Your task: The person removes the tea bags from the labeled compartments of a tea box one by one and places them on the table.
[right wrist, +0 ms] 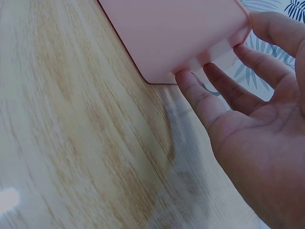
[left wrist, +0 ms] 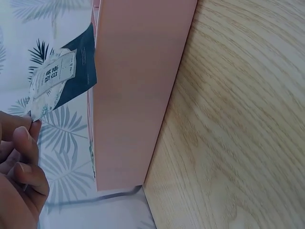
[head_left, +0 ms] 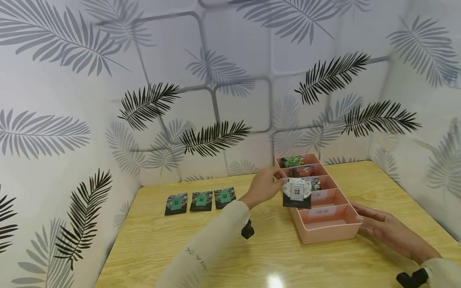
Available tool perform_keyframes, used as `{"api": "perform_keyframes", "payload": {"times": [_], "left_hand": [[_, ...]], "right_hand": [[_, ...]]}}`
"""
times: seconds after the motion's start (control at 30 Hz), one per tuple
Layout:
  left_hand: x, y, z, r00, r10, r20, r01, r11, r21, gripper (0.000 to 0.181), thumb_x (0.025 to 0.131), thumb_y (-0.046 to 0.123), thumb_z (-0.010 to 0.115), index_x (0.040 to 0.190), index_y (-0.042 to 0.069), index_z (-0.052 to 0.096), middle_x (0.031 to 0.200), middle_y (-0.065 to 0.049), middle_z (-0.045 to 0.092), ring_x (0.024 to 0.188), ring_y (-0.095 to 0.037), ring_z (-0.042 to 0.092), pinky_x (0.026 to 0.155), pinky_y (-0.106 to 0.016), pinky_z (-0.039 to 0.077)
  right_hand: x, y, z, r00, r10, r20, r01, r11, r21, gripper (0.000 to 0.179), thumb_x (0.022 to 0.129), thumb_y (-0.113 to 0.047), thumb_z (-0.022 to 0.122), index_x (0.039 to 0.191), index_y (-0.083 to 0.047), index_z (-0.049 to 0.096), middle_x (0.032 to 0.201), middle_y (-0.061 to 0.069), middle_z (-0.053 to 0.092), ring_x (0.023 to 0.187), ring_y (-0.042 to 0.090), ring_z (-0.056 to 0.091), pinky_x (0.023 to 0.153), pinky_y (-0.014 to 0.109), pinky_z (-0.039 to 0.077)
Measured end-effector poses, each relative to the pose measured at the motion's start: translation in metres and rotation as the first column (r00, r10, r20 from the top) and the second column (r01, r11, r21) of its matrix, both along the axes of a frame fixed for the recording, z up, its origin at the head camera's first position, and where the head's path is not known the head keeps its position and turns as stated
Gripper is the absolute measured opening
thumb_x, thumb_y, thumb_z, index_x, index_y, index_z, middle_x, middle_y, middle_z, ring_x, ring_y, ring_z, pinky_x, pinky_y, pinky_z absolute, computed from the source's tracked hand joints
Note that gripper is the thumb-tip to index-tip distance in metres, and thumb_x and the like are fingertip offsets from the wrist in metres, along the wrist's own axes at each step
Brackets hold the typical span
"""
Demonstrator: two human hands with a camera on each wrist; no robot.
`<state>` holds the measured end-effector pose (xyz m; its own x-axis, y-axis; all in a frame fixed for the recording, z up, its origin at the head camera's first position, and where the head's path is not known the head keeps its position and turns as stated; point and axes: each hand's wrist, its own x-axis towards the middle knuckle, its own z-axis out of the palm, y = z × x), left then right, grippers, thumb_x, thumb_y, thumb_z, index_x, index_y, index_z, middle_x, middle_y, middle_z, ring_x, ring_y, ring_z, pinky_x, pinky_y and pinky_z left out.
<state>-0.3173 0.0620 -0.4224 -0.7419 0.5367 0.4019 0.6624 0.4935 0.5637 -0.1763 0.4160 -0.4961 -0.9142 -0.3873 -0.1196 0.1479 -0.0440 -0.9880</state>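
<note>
My left hand (head_left: 264,185) pinches a corner of a small flat packet (head_left: 297,194) between thumb and finger. The packet has a white printed upper part, a pale label and a dark lower band; it hangs over the left side of a long pink divided box (head_left: 325,234). In the left wrist view the packet (left wrist: 64,71) tilts beside the box's long wall (left wrist: 133,95). At the box's near right corner, my right hand (head_left: 387,230) rests its fingertips against the outer wall, with one digit up at the rim. The right wrist view shows these fingers (right wrist: 190,86) spread on the wall.
Three dark packets with green labels, the middle one (head_left: 201,201) among them, lie in a row on the wooden table (head_left: 151,248). Packets such as a green one (head_left: 292,161) and a red one (head_left: 304,171) occupy the box's far compartments. A leaf-patterned wall (head_left: 237,108) stands close behind.
</note>
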Motion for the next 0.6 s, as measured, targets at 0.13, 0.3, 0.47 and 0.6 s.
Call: {"api": "perform_keyframes", "payload": {"times": [0.13, 0.3, 0.47, 0.6], "left_hand": [[-0.002, -0.006, 0.001, 1.000, 0.014, 0.004, -0.014, 0.999, 0.028, 0.006, 0.094, 0.026, 0.062, 0.089, 0.023, 0.063, 0.083, 0.015, 0.060, 0.061, -0.003, 0.053, 0.054, -0.021, 0.043], [-0.007, -0.015, 0.001, 1.000, 0.024, 0.010, -0.025, 0.996, 0.081, 0.005, 0.094, 0.024, 0.062, 0.089, 0.023, 0.064, 0.081, 0.015, 0.060, 0.069, -0.002, 0.055, 0.060, -0.021, 0.045], [-0.010, -0.027, 0.001, 0.999, 0.039, 0.010, -0.040, 0.992, 0.120, 0.006, 0.094, 0.023, 0.062, 0.089, 0.021, 0.064, 0.081, 0.013, 0.061, 0.070, -0.004, 0.056, 0.062, -0.023, 0.046], [-0.013, -0.036, -0.001, 0.998, 0.061, 0.008, -0.061, 0.989, 0.133, 0.006, 0.094, 0.022, 0.062, 0.089, 0.020, 0.064, 0.082, 0.010, 0.063, 0.072, -0.004, 0.056, 0.063, -0.024, 0.046]], "right_hand": [[0.001, -0.001, 0.001, 1.000, -0.001, 0.002, 0.001, 1.000, -0.001, 0.053, 0.105, -0.013, 0.034, 0.151, -0.002, 0.011, 0.137, -0.024, 0.045, 0.124, 0.003, 0.049, 0.096, 0.027, 0.043], [0.002, -0.002, 0.002, 1.000, -0.002, 0.011, 0.002, 1.000, -0.011, 0.054, 0.105, -0.013, 0.035, 0.151, -0.001, 0.009, 0.137, -0.024, 0.045, 0.123, 0.002, 0.048, 0.096, 0.027, 0.043], [0.001, -0.002, 0.002, 1.000, 0.007, 0.009, -0.007, 0.999, -0.035, 0.054, 0.105, -0.012, 0.034, 0.151, -0.001, 0.009, 0.138, -0.023, 0.045, 0.124, 0.003, 0.048, 0.097, 0.028, 0.043], [0.001, -0.001, 0.001, 1.000, 0.019, 0.003, -0.019, 0.999, -0.040, 0.053, 0.106, -0.012, 0.032, 0.151, -0.001, 0.008, 0.138, -0.023, 0.045, 0.125, 0.002, 0.047, 0.097, 0.027, 0.042]]}}
